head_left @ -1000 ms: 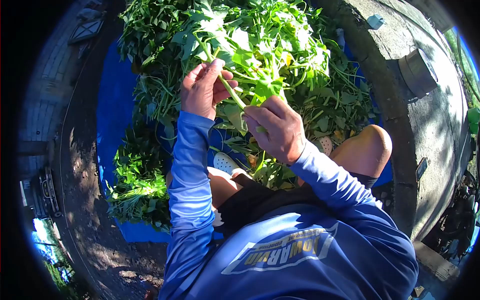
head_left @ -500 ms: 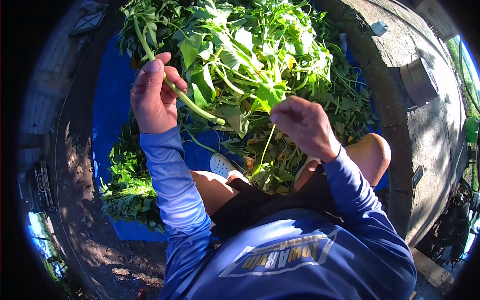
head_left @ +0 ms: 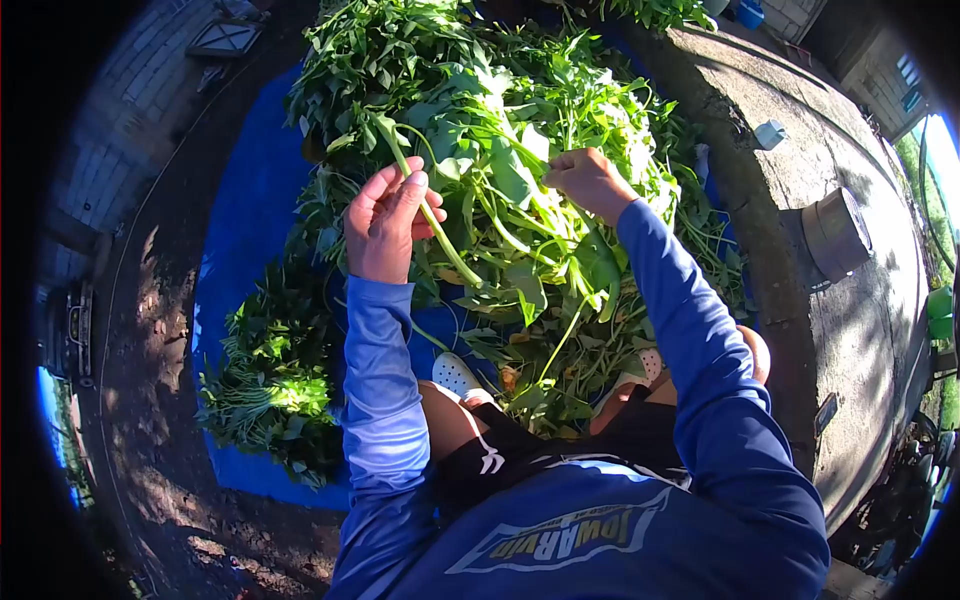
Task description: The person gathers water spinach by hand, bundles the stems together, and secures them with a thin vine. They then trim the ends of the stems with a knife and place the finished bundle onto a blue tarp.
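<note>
My left hand (head_left: pixel 388 222) pinches a thick green stem (head_left: pixel 455 258) between thumb and fingers. The stem slants down to the right, with leaves at its upper end. My right hand (head_left: pixel 592 183) is farther out, over the sunlit part of a large pile of leafy green vines (head_left: pixel 400 80). Its fingers are closed, and whatever they may hold is hidden among the leaves. Loose leaves and a thin pale stalk (head_left: pixel 562 342) lie between my feet, below both hands.
A blue tarp (head_left: pixel 240 210) lies under the greens. At the left, a bundle of cut stems with leaves (head_left: pixel 290 395) rests on it. To the right runs a concrete slab (head_left: pixel 850 330) with a round grey-brown container (head_left: pixel 838 235). A white perforated clog (head_left: pixel 455 375) is on my foot.
My right hand has moved up and away, from in front of my knees to the pile. My left hand still grips the thick stem. The view has shifted, showing more beyond the pile.
</note>
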### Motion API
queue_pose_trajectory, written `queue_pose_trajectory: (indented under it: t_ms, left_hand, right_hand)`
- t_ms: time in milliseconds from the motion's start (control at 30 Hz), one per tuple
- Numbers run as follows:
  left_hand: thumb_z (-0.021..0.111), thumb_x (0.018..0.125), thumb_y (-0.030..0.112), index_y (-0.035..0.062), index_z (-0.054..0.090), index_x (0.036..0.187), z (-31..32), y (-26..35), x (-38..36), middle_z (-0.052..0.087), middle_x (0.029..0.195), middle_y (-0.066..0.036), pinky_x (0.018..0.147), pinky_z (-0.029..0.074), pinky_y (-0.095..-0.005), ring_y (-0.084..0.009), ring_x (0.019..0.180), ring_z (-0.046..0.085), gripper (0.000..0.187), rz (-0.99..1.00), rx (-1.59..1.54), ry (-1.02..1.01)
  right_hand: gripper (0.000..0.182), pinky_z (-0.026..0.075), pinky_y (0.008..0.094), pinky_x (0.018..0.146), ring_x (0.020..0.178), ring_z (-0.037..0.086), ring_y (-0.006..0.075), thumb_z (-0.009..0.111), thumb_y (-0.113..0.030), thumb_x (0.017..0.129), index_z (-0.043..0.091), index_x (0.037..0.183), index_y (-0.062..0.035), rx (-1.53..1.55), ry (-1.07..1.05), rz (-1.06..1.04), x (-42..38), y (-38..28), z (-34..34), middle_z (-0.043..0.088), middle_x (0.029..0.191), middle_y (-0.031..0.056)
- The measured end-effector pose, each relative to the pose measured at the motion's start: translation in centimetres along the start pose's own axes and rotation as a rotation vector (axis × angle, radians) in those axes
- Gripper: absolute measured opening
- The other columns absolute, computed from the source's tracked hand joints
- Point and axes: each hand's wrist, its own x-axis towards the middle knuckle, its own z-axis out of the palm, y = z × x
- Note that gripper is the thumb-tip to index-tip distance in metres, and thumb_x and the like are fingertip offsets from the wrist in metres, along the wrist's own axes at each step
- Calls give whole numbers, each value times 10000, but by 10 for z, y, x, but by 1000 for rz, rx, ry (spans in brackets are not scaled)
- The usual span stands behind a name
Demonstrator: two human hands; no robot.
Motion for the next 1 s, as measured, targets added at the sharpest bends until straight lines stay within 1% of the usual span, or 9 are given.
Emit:
queue_pose_trajectory:
  t_ms: [100,300,533,633,700,767,800,900,1000]
  left_hand:
    - [714,1009,235,31,695,1270,-2,3,0,713,872,-46,669,595,-275,-131,740,702,332,19,-8,6]
    - [712,1010,222,33,696,1251,-12,3,-3,727,892,-45,656,580,-274,-132,746,704,307,41,-46,15]
    - [740,983,297,71,722,1152,1,-1,-17,722,880,-40,626,581,-277,-127,711,700,283,-118,-23,-32]
    - [745,981,311,99,731,1144,34,-31,-27,721,940,-14,742,578,-272,-99,821,698,268,-305,-180,-132]
    - [726,993,349,93,731,1150,55,-58,-34,732,1015,-16,810,568,-273,-95,915,693,300,-411,-18,-243]
    - [709,997,393,86,731,1175,62,-100,-34,733,1050,-14,804,566,-274,-93,929,685,356,-400,-187,-275]
    - [686,1007,393,77,727,1213,58,-129,-26,732,1059,-24,763,577,-299,-111,895,696,379,-263,-111,-283]
    - [669,1021,363,73,714,1259,54,-105,-34,732,1068,-48,748,587,-328,-147,880,709,377,-507,-191,-234]
    - [661,1038,368,68,697,1268,49,-118,-33,729,1055,-72,757,594,-349,-181,866,712,379,-500,-254,-247]
  right_hand:
    - [284,490,310,770,816,612,96,753,-284,874,779,993,-27,166,73,-2,-23,-26,-39,708,869,-8]
    - [272,500,287,706,753,629,106,732,-204,903,757,1043,27,201,14,-71,-89,-48,-91,713,847,23]
    - [464,559,333,836,927,705,167,791,-206,887,688,1275,26,354,-73,-9,-98,13,-37,759,1059,108]
    - [516,559,320,836,919,707,167,783,-261,892,680,1296,43,254,-90,18,-108,10,2,762,1036,121]
    - [438,560,281,770,848,661,92,703,-221,997,649,1372,-2,282,-113,-60,-115,9,35,734,1008,26]
    - [399,582,286,761,832,663,93,664,-234,1022,670,1369,-38,342,-304,-15,-126,-7,54,729,998,16]
    - [370,591,282,749,813,662,97,627,-255,1043,688,1346,-51,281,-227,-18,-129,-2,68,722,976,22]
    - [364,594,294,796,916,719,121,690,-222,1015,696,1296,11,234,185,-263,-135,-4,97,742,1004,52]
    - [307,578,292,804,900,712,128,731,-201,986,699,1170,43,582,33,-130,-126,0,112,749,997,65]
